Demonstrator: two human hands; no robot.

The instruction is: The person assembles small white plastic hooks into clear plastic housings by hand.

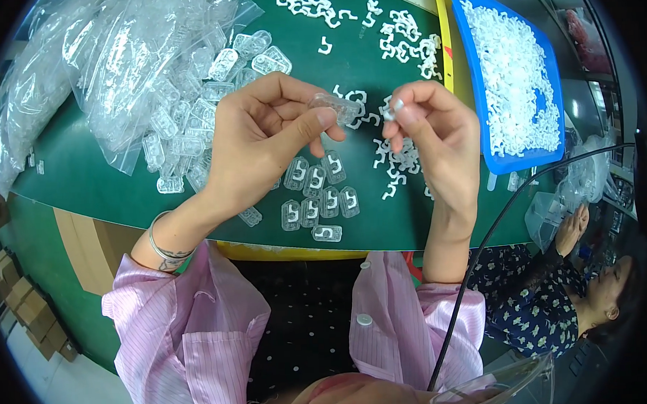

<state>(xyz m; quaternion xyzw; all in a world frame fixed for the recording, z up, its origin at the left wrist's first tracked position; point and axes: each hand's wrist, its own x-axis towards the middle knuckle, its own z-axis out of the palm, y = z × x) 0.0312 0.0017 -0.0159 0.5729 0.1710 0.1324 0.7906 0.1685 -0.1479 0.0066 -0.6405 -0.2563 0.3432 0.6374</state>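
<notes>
Between thumb and fingers, my left hand (263, 136) pinches a clear plastic case (340, 109) above the green table. To its right, my right hand (436, 128) holds a small white hook-shaped plastic piece (394, 110) at its fingertips. The two hands are apart, at about the same height. Below them on the table lie several clear cases with white pieces in them (314, 181). Loose white hook-shaped pieces (401, 159) are scattered under and beyond my right hand. Left of my left hand is a heap of clear cases (191, 135) without visible white pieces.
Large clear plastic bags (129, 59) full of cases cover the far left of the green table (99, 183). A blue tray (483, 87) heaped with white pieces stands at the right on a yellow edge. A black cable (484, 242) crosses the right side. Another person (544, 301) sits there.
</notes>
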